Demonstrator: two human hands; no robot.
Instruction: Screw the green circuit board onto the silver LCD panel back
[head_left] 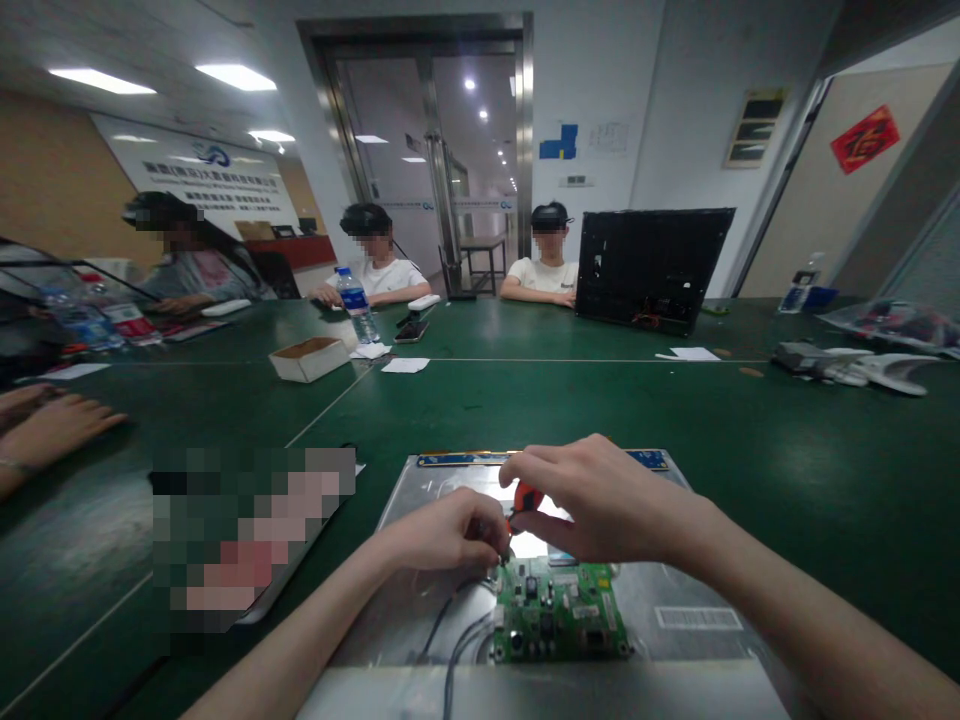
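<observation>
A flat metal display panel (pixel 405 615) lies in front of me, with a green circuit board (pixel 556 608) on its near half. Dark cables run from the board's left side. My right hand (pixel 600 500) is closed round the orange-red handle of a screwdriver (pixel 528 497), held above the board's far left corner. Close under it, my left hand (pixel 457 530) pinches at that same corner, its fingertips by the screwdriver's lower end. Whatever lies between the left fingers is hidden. A narrow blue circuit strip (pixel 649 459) edges the panel's far side.
Left of the panel lies a flat object with a pixelated surface (pixel 262 540). Another person's hand (pixel 56 425) rests at far left. Further off are an open white box (pixel 309 358), a water bottle (pixel 358 305), a black monitor casing (pixel 652 268) and a grey-white tool-like object (pixel 847 367).
</observation>
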